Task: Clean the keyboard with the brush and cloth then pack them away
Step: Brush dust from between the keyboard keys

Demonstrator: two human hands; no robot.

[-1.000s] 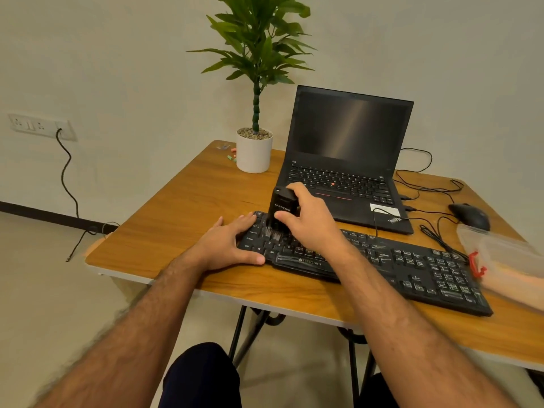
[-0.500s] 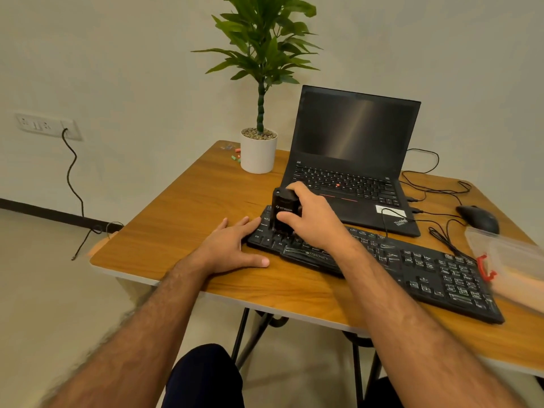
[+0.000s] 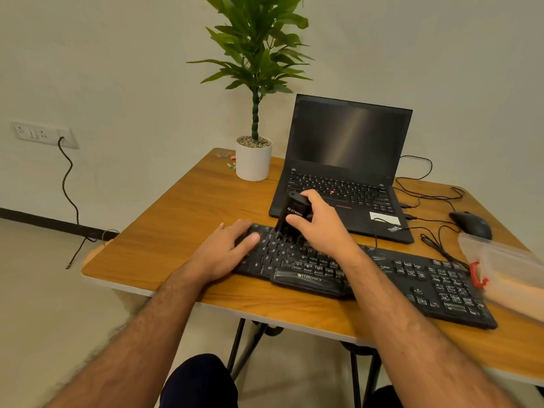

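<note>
A black keyboard [image 3: 412,278] lies slantwise across the near part of the wooden table [image 3: 188,219]. My right hand [image 3: 323,228] grips a black block-shaped brush [image 3: 293,214], tilted, with its lower end pressed on the keys near the keyboard's upper left. My left hand [image 3: 226,248] lies flat over the keyboard's left end, fingers spread on the keys. No cloth can be made out.
An open black laptop [image 3: 347,172] stands just behind the keyboard. A white potted plant [image 3: 253,160] is at the far left corner. At the right are a black mouse [image 3: 471,223], tangled cables [image 3: 435,240] and a clear plastic box with a red clip [image 3: 506,260].
The brush has tipped and slid slightly across the upper-left keys. My left hand has shifted from the table beside the keyboard onto its left keys.
</note>
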